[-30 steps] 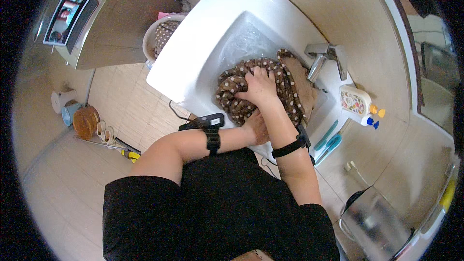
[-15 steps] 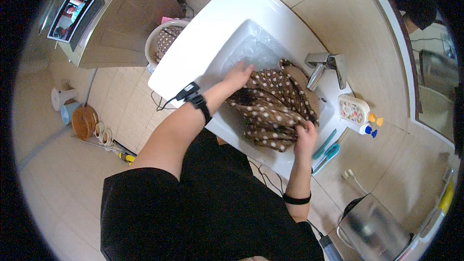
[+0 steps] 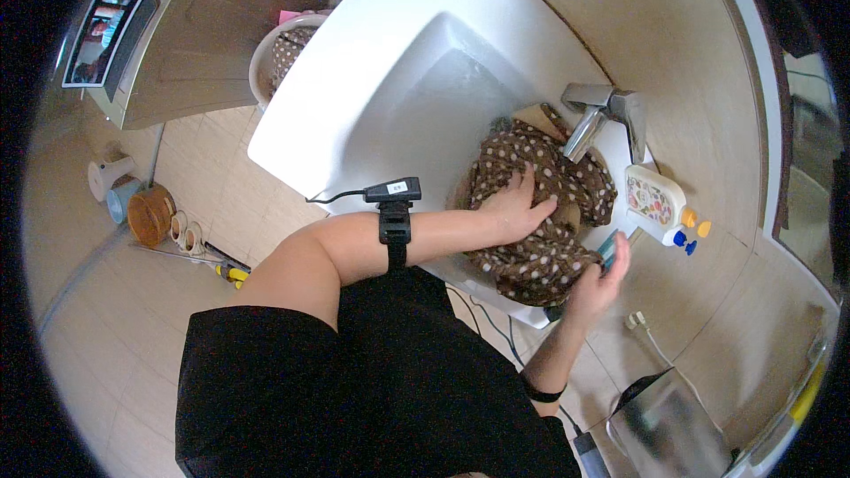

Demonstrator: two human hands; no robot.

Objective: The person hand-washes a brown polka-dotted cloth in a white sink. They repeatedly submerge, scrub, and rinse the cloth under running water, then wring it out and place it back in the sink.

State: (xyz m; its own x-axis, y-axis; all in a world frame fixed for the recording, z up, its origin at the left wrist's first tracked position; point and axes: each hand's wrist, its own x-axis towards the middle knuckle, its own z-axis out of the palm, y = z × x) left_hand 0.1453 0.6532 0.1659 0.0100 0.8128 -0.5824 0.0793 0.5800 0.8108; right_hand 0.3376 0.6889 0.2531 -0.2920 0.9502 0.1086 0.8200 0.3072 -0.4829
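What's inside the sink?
In the sink: brown polka-dot cloth bunched near the faucet, left hand lying on it. Anything beneath the cloth, including that part of the basin floor, is covered; can't tell.

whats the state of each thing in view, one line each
Brown polka-dot fabric: bunched up
Left hand: open, resting on the fabric
Right hand: open, at the fabric's edge
Chrome faucet: no stream visible
White sink: water level unclear
White-framed screen: lit
Pale bucket: holding similar polka-dot fabric
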